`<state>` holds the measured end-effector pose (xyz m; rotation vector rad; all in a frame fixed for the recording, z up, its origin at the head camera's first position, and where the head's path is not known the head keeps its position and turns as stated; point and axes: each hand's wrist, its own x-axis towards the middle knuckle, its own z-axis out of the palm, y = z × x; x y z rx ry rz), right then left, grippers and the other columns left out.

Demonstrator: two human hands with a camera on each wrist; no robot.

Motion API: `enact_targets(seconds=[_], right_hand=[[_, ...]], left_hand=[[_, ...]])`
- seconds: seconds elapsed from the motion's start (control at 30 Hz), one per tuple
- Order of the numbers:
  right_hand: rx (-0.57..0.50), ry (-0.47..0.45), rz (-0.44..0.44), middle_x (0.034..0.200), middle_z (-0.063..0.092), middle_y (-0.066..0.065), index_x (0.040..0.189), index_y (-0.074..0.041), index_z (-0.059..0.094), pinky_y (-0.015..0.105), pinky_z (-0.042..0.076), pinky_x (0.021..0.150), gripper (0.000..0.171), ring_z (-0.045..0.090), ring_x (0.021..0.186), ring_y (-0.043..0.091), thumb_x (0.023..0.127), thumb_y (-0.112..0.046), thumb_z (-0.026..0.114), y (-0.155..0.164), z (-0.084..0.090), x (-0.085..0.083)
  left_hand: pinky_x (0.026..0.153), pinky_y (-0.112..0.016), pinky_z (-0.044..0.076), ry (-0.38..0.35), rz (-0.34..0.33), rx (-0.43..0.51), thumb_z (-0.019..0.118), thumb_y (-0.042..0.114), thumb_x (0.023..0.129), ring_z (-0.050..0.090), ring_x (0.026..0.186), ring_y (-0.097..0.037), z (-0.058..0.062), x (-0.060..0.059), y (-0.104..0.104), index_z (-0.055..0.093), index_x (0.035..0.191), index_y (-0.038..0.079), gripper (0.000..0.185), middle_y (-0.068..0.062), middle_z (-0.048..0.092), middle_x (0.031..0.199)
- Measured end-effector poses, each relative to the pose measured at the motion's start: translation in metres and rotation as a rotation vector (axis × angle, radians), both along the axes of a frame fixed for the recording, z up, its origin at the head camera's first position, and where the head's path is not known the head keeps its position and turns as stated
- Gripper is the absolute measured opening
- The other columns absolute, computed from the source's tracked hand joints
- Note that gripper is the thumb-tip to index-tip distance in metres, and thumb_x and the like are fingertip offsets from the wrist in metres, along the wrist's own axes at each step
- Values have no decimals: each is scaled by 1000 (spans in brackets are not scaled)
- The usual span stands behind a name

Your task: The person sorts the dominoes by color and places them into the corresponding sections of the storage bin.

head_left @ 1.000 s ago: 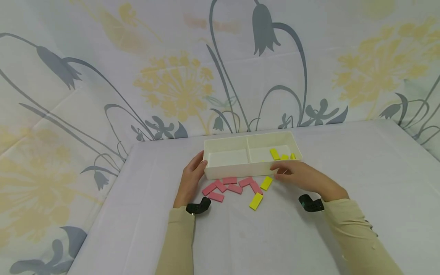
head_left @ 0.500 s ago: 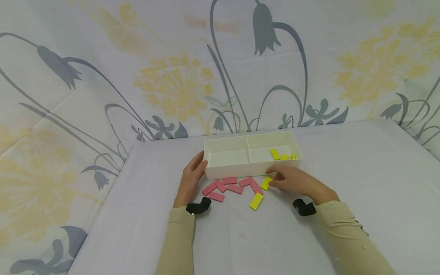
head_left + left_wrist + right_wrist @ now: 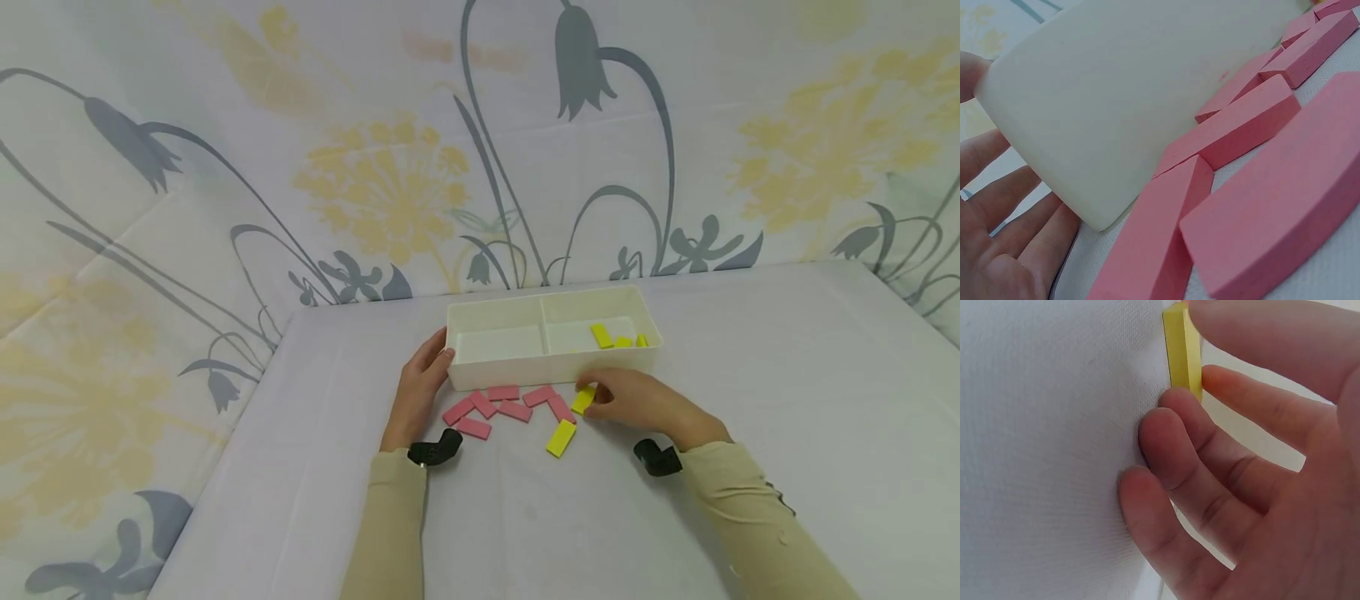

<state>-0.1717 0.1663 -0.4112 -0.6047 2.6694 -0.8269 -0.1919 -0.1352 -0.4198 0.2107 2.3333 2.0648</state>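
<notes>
While L hand (image 3: 417, 390) steadies tray (image 3: 525, 371), R fingers (image 3: 1222, 394) pinch yellow block (image 3: 582, 399) btwn thumb & index.

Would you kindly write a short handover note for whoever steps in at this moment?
Left hand: fingers straight, resting against the left end of the white tray, steadying it.
Right hand: grip pinching a yellow block at the table just in front of the tray.
Done: three yellow blocks lie in the tray's right compartment; the left compartment looks empty.
Left: the pinched yellow block, one more yellow block on the table, and six pink blocks in a cluster before the tray.
</notes>
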Motion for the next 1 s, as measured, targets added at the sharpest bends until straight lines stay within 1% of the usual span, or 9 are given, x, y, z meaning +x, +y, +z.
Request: enact_targets(seconds=[0.27,0.37,0.5,0.6,0.87,1.0], right_hand=[[22,24,14,81,52,-2,103,-8,57,28,42,67,28,48,73,14,78,-16,67,-1,-1,1],[62,39,8,81,51,-2,101,-9,57,29,42,67,25,47,73,14,79,-17,66,-2,1,3],[149,57,-5,79,47,-1,97,-13,55,29,40,63,23,46,71,14,79,-22,66,-4,2,6],[189,50,-18,78,46,-1,96,-15,54,29,39,62,24,46,70,14,78,-24,68,-5,3,7],[180,42,-30,78,47,0,100,-14,54,30,40,63,32,46,70,14,75,-24,71,-4,2,6],[191,44,-38,86,45,3,101,-14,55,31,41,64,34,47,72,17,74,-24,72,-4,0,5]], left_hand=[[96,-35,35,-2,2,-16,48,31,92,39,121,-15,0,-1,0,37,136,12,50,-7,36,139],[96,-37,35,-3,1,-20,48,31,92,38,122,-16,0,-1,1,37,136,12,50,-7,36,139],[96,-36,35,-4,3,-21,47,31,92,38,122,-16,0,-1,1,36,137,12,49,-7,36,139],[96,-36,35,-9,4,-22,47,30,93,38,121,-14,0,-1,1,36,137,13,49,-6,36,139],[97,-36,34,0,-2,-7,47,29,92,39,121,-15,0,-2,1,36,137,12,49,-8,36,139],[97,-36,34,-8,7,-14,48,29,92,38,121,-15,0,-1,0,37,137,12,48,-7,36,139]])
